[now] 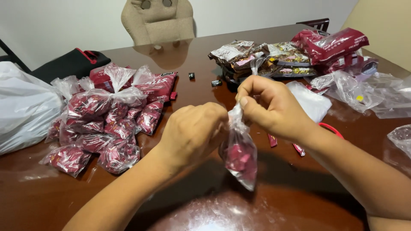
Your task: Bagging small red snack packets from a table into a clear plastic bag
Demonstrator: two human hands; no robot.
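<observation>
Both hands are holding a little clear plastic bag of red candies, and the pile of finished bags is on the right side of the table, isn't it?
Not quite. The head view shows the pile of tied clear plastic bags of red candies on the left side of the brown wooden table. Both the left hand and right hand do hold the small clear plastic bag.

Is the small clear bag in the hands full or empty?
Partly full: red candies fill the lower part of the clear bag; both hands, left hand and right hand, pinch its gathered neck.

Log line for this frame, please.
left hand: grips bag neck | right hand: pinches bag top | clear candy bag: held above table
</observation>
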